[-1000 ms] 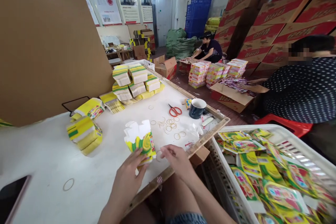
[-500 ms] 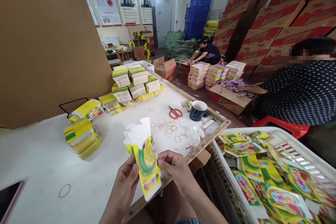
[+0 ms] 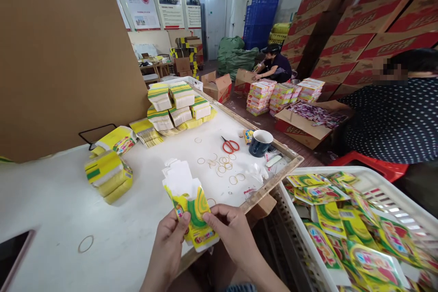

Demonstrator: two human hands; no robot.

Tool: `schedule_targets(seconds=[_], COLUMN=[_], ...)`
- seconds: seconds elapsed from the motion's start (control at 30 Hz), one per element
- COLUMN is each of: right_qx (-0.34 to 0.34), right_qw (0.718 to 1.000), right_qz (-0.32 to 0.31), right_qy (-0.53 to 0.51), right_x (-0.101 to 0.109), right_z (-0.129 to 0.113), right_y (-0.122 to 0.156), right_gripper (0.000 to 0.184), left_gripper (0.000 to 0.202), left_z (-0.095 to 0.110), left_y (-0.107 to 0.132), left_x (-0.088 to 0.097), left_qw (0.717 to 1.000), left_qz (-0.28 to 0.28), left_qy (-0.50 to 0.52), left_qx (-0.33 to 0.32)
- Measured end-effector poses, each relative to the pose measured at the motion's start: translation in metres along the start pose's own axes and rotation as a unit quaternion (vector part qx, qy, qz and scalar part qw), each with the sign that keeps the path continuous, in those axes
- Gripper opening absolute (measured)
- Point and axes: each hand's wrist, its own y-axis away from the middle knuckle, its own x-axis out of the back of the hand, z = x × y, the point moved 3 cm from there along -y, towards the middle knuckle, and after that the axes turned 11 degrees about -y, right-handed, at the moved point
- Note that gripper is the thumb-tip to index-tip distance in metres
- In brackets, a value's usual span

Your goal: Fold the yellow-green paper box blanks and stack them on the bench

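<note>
Both hands hold a stack of flat yellow-green printed cartons (image 3: 190, 205) upright over the near edge of the white table (image 3: 54, 210). My left hand (image 3: 169, 248) grips its left side, thumb on the printed front. My right hand (image 3: 232, 232) pinches its right edge with fingers and thumb. The white inner flaps of the stack point up and away from me. Several loose rubber bands (image 3: 222, 166) lie on the table just beyond the stack.
A white crate (image 3: 379, 187) of yellow-green packets sits at my right. Banded bundles (image 3: 107, 175), a pile of more bundles (image 3: 176, 105), red scissors (image 3: 230, 145), a dark mug (image 3: 260, 142) and a phone (image 3: 13, 255) lie on the table. A person in a dotted top (image 3: 393, 118) sits at right.
The stack was lifted off the table, held tilted in both hands, and is now drawn slightly lower and nearer to me. My right hand left the rubber bands and took its right edge.
</note>
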Motion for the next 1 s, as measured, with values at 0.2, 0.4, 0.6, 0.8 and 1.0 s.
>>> schedule_targets(seconds=[0.2,0.4,0.6,0.8,1.0], right_qx=[0.045,0.072,0.06,0.113,0.117], right_qw=[0.995,0.992,0.982,0.976,0.987], right_qz=[0.008,-0.079,-0.163,-0.135,-0.097], right_qy=[0.094,0.062,0.076,0.128,0.06], right_x=[0.006,0.011,0.014,0.012,0.018], right_z=[-0.001,-0.006,-0.026,-0.03,-0.026], right_y=[0.003,0.007,0.008,0.008,0.01], right_gripper=[0.017,0.038,0.022,0.023,0.031], left_gripper=[0.063,0.059,0.032,0.062,0.05], left_z=[0.005,0.014,0.021,0.013,0.013], left_y=[0.006,0.02,0.029,0.034,0.032], left_x=[0.005,0.003,0.002,-0.007,-0.009], left_qw=[0.986,0.983,0.976,0.992,0.985], left_qz=[0.087,-0.016,-0.115,-0.105,-0.132], left_qy=[-0.128,-0.172,-0.184,-0.07,-0.108], left_qx=[-0.068,-0.065,-0.021,0.01,0.02])
